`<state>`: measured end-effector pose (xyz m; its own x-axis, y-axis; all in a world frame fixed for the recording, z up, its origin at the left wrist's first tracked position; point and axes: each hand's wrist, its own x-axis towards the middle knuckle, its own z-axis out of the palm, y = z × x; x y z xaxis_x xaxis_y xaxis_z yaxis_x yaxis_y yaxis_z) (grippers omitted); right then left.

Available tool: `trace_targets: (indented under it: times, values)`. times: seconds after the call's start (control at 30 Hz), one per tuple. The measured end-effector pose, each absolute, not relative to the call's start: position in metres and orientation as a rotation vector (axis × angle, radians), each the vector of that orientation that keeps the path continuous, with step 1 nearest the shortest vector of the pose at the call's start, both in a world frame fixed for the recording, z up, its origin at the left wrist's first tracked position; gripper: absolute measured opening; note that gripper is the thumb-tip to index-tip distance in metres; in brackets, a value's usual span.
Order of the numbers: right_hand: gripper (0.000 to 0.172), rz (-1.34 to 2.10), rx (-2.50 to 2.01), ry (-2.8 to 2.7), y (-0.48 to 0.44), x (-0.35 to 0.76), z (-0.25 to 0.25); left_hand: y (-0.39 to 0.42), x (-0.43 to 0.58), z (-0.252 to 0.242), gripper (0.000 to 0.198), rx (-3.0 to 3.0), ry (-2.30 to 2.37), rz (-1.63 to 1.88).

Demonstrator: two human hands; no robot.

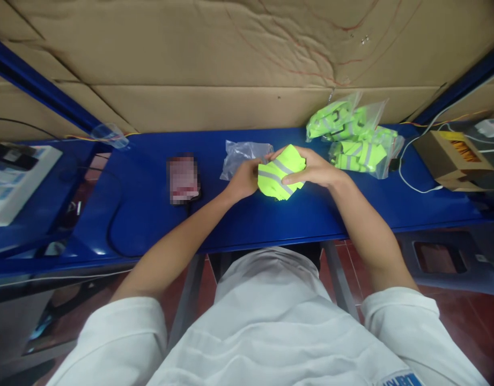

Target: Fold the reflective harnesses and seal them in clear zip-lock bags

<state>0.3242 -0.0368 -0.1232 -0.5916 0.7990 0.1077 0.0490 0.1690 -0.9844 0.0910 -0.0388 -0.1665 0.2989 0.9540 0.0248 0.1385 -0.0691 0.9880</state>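
A folded bundle of neon-yellow reflective fabric [281,174] with grey strips is held up over the blue table. My right hand [317,169] grips its right side, the thumb lying across the front and the fingers behind. On the opposite side, my left hand [245,178] is curled against the bundle's left edge, with its fingertips partly hidden behind the fabric. A clear plastic bag [242,156] lies flat just behind my left hand. Whether the left fingers also touch that bag cannot be made out.
Several clear bags of neon-yellow reflective fabric [361,134] are piled at the back right. Beyond them stands an open cardboard box [451,158] beside a white cable. A blurred-out pinkish object [183,179] lies left on the blue table [142,214]; a clear plastic cup [110,135] lies tipped behind it.
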Motion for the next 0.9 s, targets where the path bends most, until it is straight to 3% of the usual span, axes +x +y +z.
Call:
trace_targets:
  times: [0.33,0.9]
  values:
    - [0.067,1.417,-0.927,-1.857,-0.022,0.339,-0.129,-0.037,0.093,-0.178,0.036,1.246,1.039,0.852]
    - [0.066,1.419,-0.885,-1.962,-0.02,0.34,-0.132,-0.034,0.097,-0.175,0.035,0.983,0.99,0.92]
